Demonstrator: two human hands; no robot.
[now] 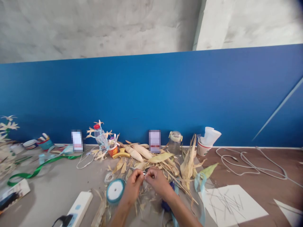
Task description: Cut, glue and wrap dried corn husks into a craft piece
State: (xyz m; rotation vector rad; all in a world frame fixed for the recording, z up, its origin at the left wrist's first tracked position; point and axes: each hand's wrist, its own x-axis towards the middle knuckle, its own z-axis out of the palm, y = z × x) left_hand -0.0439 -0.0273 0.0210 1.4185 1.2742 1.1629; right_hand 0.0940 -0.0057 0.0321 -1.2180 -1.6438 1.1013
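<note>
**Fine pinching work under way**

The left hand (132, 186) and right hand (159, 181) meet at the fingertips, both closed in a pinch on a small piece (144, 172) held between them; what it is cannot be told. Corn husks (163, 162) lie just beyond the hands, a ribbon spool (115, 190) just left of the left hand. It looks like mid-step fingertip work; the next move calls for a steady, tight pinch. Two blurred labels (154, 141) stand beyond the husks; no writing is readable

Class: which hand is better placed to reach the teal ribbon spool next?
Likely the left hand: the spool lies just beside its wrist; the right hand is on the far side.
</note>
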